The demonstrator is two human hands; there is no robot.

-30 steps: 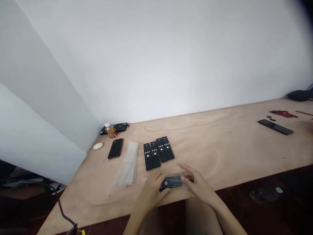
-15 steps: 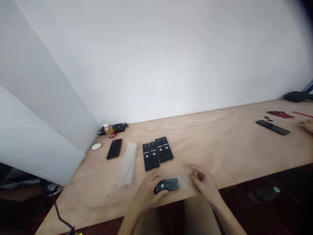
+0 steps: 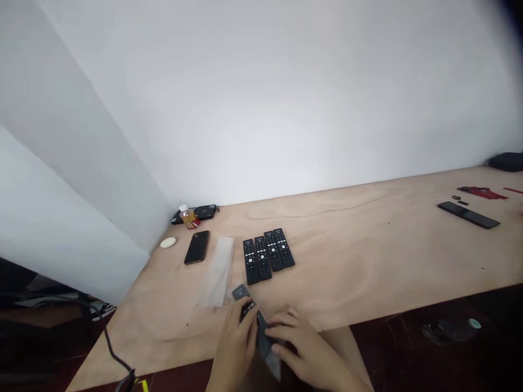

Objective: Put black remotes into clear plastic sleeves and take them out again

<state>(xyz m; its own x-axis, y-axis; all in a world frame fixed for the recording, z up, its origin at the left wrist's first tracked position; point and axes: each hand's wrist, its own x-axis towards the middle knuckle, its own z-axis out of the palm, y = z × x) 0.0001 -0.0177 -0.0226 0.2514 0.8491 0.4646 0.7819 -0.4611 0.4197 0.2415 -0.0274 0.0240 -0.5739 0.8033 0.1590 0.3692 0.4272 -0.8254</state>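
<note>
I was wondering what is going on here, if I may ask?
A person's left grip holds a black remote at the near edge of the table, with the right grip against the plastic sleeve at its near end. Four more remotes lie side by side beyond; translucent plastic and a phone lie to their left.

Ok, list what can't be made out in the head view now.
All in the head view:
Held remote: partly covered by the left hand.
Black object at far right: cut off by the picture's edge.
Amber bottle's label: too small to read.
Clear bottle below the table: blurred, dim.
</note>
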